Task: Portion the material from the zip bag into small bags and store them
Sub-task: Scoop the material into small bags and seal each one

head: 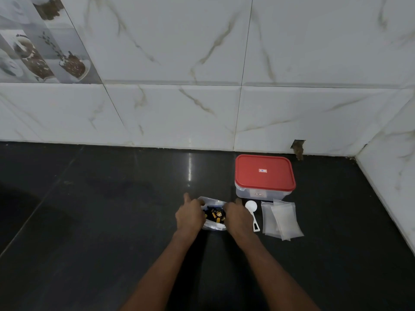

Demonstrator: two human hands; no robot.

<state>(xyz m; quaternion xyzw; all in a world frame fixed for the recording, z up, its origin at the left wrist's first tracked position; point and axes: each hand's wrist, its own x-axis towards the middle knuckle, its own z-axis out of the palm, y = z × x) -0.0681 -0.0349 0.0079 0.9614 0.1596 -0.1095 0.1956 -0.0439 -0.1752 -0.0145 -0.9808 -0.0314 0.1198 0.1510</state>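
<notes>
A clear zip bag [213,225] lies on the dark countertop, holding small dark and orange pieces [214,213]. My left hand [189,215] grips the bag's left side and my right hand [237,217] grips its right side. To the right of the bag lie a white plastic scoop [252,208] and a loose pile of small empty clear bags [281,219]. Behind those stands a clear plastic box with a red lid [264,172], lid on.
The black countertop [112,221] runs back to a white marble-tiled wall [202,108], with a side wall at the right [393,176]. A small broken gap [298,147] shows at the wall's base behind the box.
</notes>
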